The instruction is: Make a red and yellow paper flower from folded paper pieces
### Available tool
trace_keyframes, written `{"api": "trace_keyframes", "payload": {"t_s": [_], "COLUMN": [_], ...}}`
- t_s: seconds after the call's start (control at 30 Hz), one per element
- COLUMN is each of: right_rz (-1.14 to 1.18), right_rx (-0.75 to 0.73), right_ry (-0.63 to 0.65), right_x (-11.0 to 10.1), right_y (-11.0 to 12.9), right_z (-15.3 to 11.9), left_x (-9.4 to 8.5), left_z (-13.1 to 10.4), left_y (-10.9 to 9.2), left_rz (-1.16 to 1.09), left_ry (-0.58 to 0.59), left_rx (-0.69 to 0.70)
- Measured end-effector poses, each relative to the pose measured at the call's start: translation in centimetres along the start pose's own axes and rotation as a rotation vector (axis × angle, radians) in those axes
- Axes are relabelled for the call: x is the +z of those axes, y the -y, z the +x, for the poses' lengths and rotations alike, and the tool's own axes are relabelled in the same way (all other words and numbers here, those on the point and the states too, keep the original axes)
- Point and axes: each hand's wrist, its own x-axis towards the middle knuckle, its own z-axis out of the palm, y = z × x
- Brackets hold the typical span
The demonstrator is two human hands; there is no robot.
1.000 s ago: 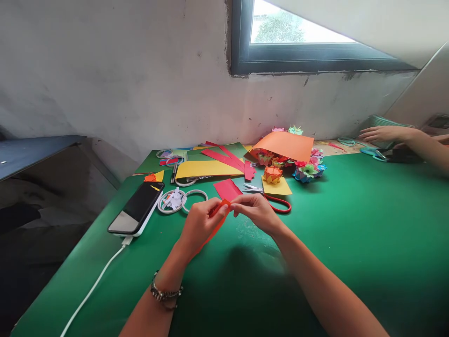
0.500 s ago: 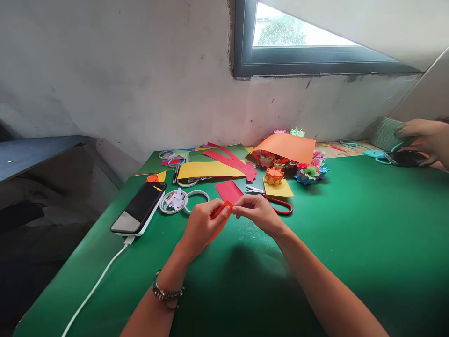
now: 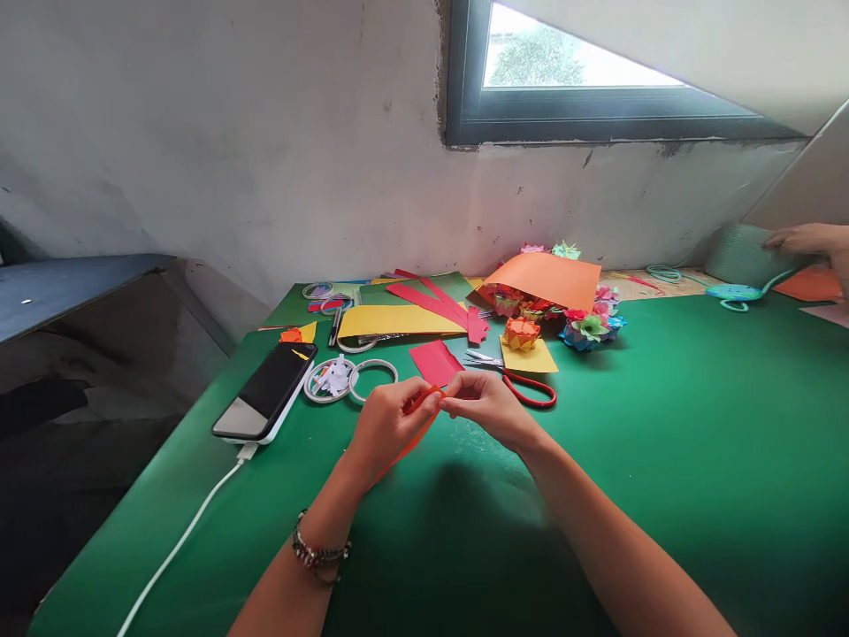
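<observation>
A strip of orange paper (image 3: 412,442) runs between my hands above the green tabletop. My left hand (image 3: 385,429) is closed around it, thumb on top, with a bracelet at the wrist. With thumb and index finger, my right hand (image 3: 492,409) pinches the strip's upper end, right beside the left fingertips. Just beyond the hands lie a red paper piece (image 3: 436,361) and red-handled scissors (image 3: 507,375). An orange and yellow paper flower (image 3: 521,333) sits on a yellow paper square (image 3: 540,357). The fingers partly hide the strip's end.
Tape rolls (image 3: 375,363), one with white scraps inside, and a phone (image 3: 265,394) on a white cabled block stand left. Behind are yellow paper (image 3: 398,320), red strips (image 3: 428,303), an orange sheet (image 3: 544,276) and paper flowers (image 3: 590,327). Another person's hand (image 3: 813,239) is far right.
The tip of the orange strip, upright between my fingers before, now leans toward my right hand. At far right, the other person's hand has shifted and the dark object under it is gone from view.
</observation>
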Motion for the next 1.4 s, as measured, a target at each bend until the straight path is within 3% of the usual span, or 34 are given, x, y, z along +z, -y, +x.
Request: {"api": "trace_keyframes", "payload": {"t_s": [0.57, 1.4], "right_rz": [0.033, 0.01], "right_rx": [-0.024, 0.025], "right_ry": [0.06, 0.01], "right_x": [-0.57, -0.3], "right_y": [0.05, -0.33], "right_z": [0.17, 0.17], "left_x": [-0.09, 0.12], "left_z": [-0.09, -0.13], "left_y": [0.01, -0.2], "left_rz": [0.037, 0.019], "left_ry": [-0.041, -0.019], "left_rx": [-0.03, -0.016]}}
